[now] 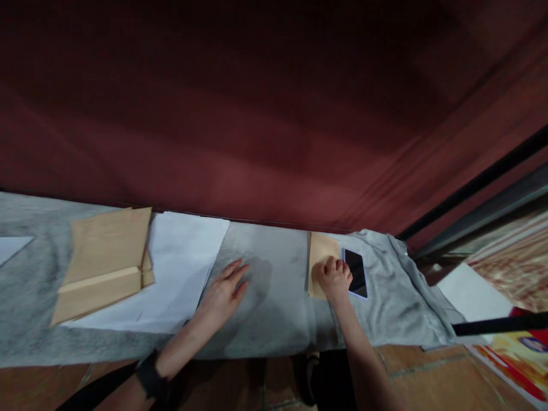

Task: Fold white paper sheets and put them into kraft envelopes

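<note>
My left hand (225, 292) is held over the grey cloth, just right of some large white paper sheets (188, 257). Its fingers are stretched out and a little apart, with nothing in them. On the right, my right hand (334, 278) is on a small stack of tan paper envelopes (323, 248), its fingers curled at the stack's right edge. What lies under the palm is hidden. Close beside those fingertips is a phone (356, 271) with a dark screen and a pale purple edge.
Larger folded brown paper envelopes (107, 240) overlap the white sheets on the left. A grey cloth (274, 319) covers the narrow table. Behind it rises a dark red wall (257, 171). Black bars (475, 188) and a colourful printed box (520, 354) are at the right.
</note>
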The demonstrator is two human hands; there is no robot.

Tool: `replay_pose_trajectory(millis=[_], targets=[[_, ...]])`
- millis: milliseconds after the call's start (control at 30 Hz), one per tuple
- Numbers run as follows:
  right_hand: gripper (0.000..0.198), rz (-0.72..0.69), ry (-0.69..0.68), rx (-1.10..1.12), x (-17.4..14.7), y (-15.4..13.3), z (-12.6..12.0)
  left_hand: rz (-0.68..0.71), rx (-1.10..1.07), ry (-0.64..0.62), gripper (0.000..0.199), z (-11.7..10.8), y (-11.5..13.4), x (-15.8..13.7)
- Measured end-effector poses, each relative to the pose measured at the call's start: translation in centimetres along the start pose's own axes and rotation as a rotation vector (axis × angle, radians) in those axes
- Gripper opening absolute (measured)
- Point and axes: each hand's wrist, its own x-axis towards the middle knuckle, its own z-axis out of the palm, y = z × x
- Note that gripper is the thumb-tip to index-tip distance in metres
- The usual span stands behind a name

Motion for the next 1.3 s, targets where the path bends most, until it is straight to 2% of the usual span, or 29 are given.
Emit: replay_pose_trajectory(millis=[133,300,367,467,567,700,833,1133,1300], targets=[[0.050,-0.031,-0.040,-0.017,-0.4,0.1,-0.1,-0.045,0.086,0.038,0.043,-2.0,-2.2,0.2],[0.056,-0.020,-0.044,-0.003,-0.7,-0.2,-0.5,-0.113,0.216,-0.027,0.043,-3.6,-1.8,0.2],[0.059,-0.030,0.003,0.053,-0.6,-0.4,-0.5,-0.210,0.347,-0.090,0.047,-4.5,-1.2,-0.1],[0.056,-0.109,0.084,0.199,-0.6,-1.3,-0.2,-0.440,0.564,-0.207,0.057,-5.8,-0.5,-1.0],[0.049,-0.243,0.092,0.379,-1.3,-3.0,0.2,-0.564,0.623,-0.318,0.055,-6.9,-0.1,-2.0],[0.044,-0.367,0.046,0.504,-3.1,-5.8,0.2,-0.557,0.626,-0.358,0.044,-7.4,0.5,-2.6],[0.044,-0.427,-0.011,0.569,-4.5,-7.7,-0.5,-0.506,0.651,-0.401,0.041,-7.5,1.0,-2.7],[0.045,-0.457,-0.069,0.621,-5.5,-10.1,-1.9,-0.466,0.643,-0.379,0.033,-7.5,0.2,-3.4],[0.051,-0.495,-0.103,0.630,-5.4,-10.8,-2.4,-0.450,0.570,-0.451,0.036,-7.4,-0.3,-3.3]])
